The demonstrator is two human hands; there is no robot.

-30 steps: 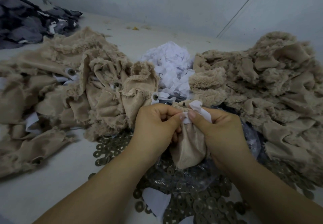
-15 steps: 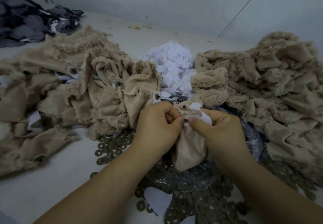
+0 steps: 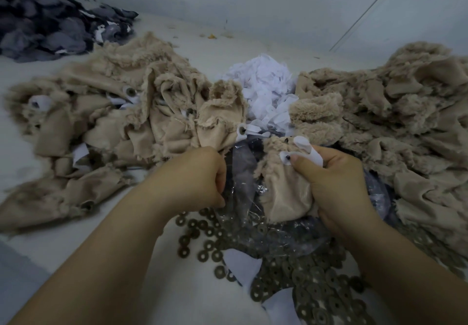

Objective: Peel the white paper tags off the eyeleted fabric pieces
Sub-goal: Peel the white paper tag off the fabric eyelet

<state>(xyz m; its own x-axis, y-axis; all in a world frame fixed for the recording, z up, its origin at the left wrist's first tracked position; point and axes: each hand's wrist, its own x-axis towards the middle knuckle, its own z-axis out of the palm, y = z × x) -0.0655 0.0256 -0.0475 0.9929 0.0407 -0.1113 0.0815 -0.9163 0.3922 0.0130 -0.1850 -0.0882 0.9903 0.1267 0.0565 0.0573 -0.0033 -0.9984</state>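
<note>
Dark grey fabric heap (image 3: 50, 25) lying far left. Tan pile with tags (image 3: 121, 122) sitting left of centre. Left hand (image 3: 195, 180) curling into fist, apparently holding nothing; palm side hidden. Discarded white tags (image 3: 266, 91) heaping behind centre. Right hand (image 3: 334, 185) gripping tan fabric piece (image 3: 283, 193), thumb pinning white paper tag (image 3: 304, 152) beside eyelet. Metal washers (image 3: 304, 274) spreading below. Second tan pile (image 3: 405, 122) lying right.

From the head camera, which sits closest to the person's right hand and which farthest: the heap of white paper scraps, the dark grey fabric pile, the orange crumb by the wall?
From the right hand:
1. Heap of white paper scraps, just beyond it, centre.
2. Orange crumb, farther back near the wall.
3. Dark grey fabric pile, far left corner.
</note>
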